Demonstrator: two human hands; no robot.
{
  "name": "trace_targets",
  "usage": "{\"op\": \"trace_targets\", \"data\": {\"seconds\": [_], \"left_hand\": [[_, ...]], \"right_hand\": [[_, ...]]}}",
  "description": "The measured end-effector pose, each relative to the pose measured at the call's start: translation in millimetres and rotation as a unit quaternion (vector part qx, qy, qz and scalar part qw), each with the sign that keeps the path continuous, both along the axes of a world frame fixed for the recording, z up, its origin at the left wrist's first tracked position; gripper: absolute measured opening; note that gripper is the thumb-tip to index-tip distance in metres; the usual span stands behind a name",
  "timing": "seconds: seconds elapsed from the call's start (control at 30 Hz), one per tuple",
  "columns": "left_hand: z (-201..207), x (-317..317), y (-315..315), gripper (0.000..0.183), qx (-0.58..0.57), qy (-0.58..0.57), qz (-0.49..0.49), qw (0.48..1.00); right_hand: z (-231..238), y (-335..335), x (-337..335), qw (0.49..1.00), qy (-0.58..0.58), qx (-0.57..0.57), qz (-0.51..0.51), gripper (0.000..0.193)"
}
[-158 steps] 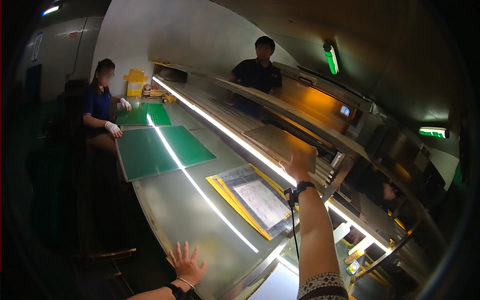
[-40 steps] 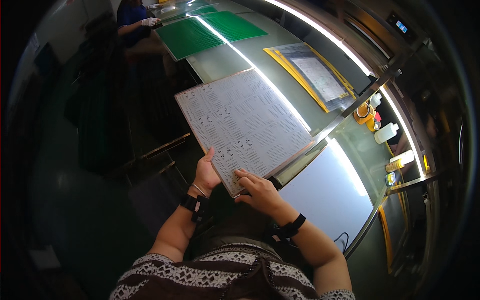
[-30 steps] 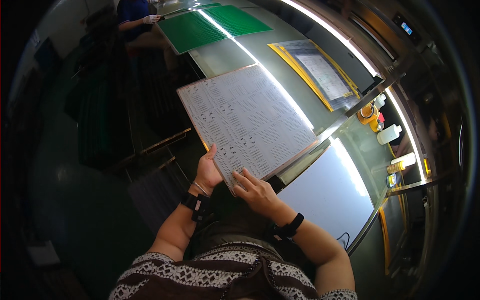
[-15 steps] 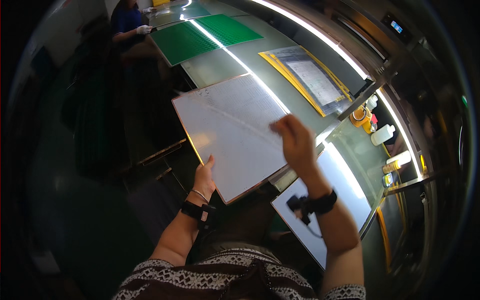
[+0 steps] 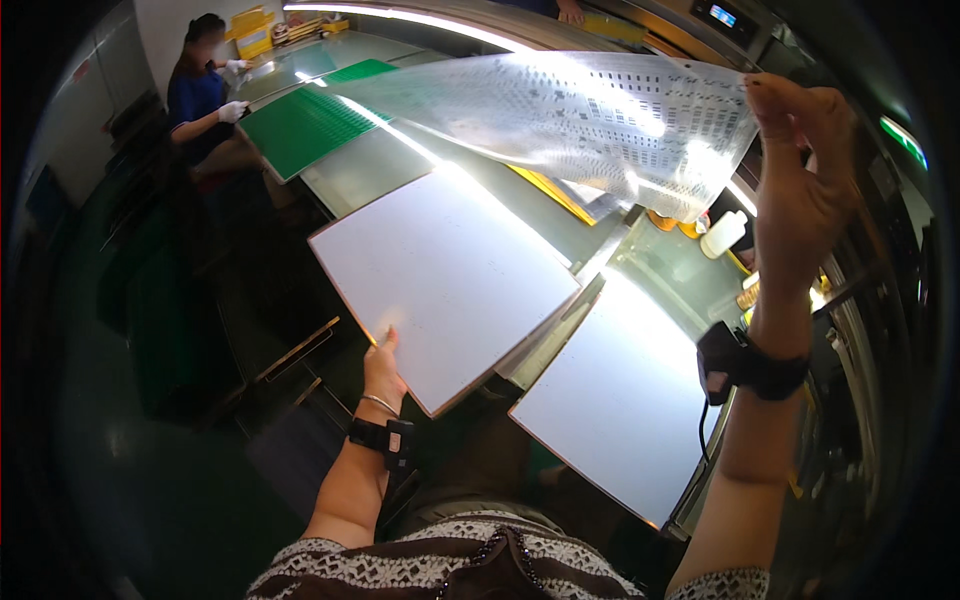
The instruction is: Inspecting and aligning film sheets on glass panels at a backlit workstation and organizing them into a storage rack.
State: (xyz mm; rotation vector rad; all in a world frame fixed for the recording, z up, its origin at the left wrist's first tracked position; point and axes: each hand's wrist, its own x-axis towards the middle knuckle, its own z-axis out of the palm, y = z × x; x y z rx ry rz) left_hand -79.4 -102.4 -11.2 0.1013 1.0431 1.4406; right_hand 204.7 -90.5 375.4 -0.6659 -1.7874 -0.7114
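Observation:
My right hand (image 5: 803, 185) is raised at the upper right, its thumb and fingers pinched on the corner of a transparent film (image 5: 600, 115) with rows of black marks. The film curves away to the left, lifted above the glass tabletop. My left hand (image 5: 383, 368) grips the near left edge of a white panel (image 5: 450, 270) with a copper-coloured rim, thumb on top and fingers hidden beneath. The panel's far part extends over the table, and its near corner juts past the table edge. Another white panel (image 5: 620, 390) lies to the right, nearer my body.
A co-worker (image 5: 195, 100) in white gloves handles a green panel (image 5: 310, 130) at the far left. Yellow-edged sheets (image 5: 553, 195) lie beneath the raised film. A white bottle (image 5: 722, 234) and small containers stand at the right. A metal frame (image 5: 300, 350) is below the table's left side.
My right hand has swung up and right, peeling the film off the white panel and into the air. My left hand keeps its grip on the panel. The view has shifted.

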Motion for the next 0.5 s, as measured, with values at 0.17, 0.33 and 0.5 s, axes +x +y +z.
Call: {"op": "trace_targets", "data": {"seconds": [0.17, 0.33, 0.5], "left_hand": [[-19, -3, 8, 0.045, 0.056, 0.415, 0.075, 0.905], [23, -11, -24, 0.071, 0.098, 0.218, -0.213, 0.947], [62, 26, -21, 0.083, 0.008, -0.135, -0.438, 0.889]], "right_hand": [[-23, -76, 17, 0.971, 0.122, -0.202, 0.036, 0.01], [-70, -195, 67, 0.918, 0.207, -0.334, -0.051, 0.024], [-148, -297, 99, 0.805, 0.389, -0.446, -0.042, 0.023]]}}
